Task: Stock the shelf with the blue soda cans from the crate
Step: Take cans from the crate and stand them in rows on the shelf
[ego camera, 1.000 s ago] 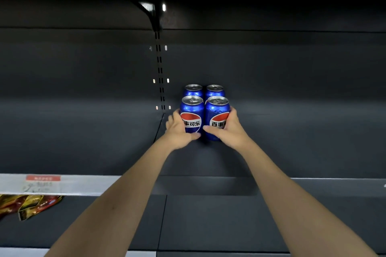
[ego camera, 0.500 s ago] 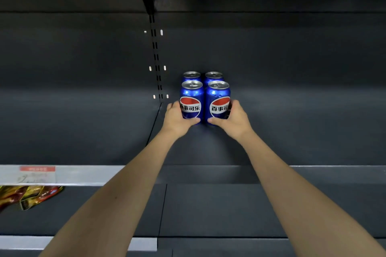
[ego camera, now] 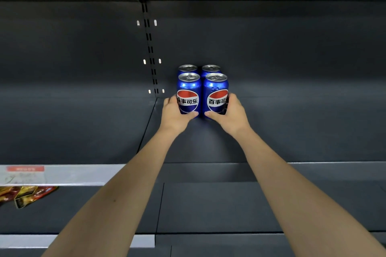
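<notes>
Several blue soda cans stand in a tight square on the dark shelf (ego camera: 292,127). The front left can (ego camera: 188,87) is gripped by my left hand (ego camera: 174,113), fingers wrapped round its lower part. The front right can (ego camera: 216,87) is held the same way by my right hand (ego camera: 230,113). Both front cans stand upright, labels facing me, close against two back cans (ego camera: 188,68) of which only the tops show. The crate is out of view.
A slotted black upright (ego camera: 151,52) runs down the back wall just left of the cans. A shelf seam (ego camera: 147,129) lies beside my left hand. A lower shelf holds shiny snack packets (ego camera: 25,194) at the far left under a price strip (ego camera: 52,174).
The front two cans have slid a little further back against the rear pair, and the right can now stands straight. My hands sit lower on the cans.
</notes>
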A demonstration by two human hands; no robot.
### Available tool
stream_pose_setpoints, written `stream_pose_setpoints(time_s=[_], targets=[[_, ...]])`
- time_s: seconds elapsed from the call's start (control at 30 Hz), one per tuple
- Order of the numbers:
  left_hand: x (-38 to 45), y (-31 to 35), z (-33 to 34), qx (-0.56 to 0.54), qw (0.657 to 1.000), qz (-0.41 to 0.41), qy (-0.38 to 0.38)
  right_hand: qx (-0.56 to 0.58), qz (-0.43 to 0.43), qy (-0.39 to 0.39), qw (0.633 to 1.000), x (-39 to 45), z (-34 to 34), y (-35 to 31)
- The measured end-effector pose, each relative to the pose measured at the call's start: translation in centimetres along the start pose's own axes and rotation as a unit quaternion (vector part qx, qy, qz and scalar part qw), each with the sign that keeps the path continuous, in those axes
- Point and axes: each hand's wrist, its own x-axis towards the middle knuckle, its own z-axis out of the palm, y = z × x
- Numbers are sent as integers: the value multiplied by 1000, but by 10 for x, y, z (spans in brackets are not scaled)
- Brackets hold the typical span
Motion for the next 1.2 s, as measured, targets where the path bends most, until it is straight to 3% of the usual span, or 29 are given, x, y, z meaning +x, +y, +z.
stream_pose_setpoints(time_s=[0.53, 0.8, 0.9, 1.2], targets=[[-5, 2, 5, 9, 999, 0, 35, -58, -10, 32, 998, -4, 3, -6], [-13, 13, -3, 28, 999, -28, 18, -17, 48, 24, 998, -15, -4, -19], [-26, 27, -8, 49, 996, -50, 46, -19, 39, 49, 998, -28, -17, -29], [-146, 49, 8, -8, 978, 118, 173, -63, -92, 136, 984, -115, -24, -44]])
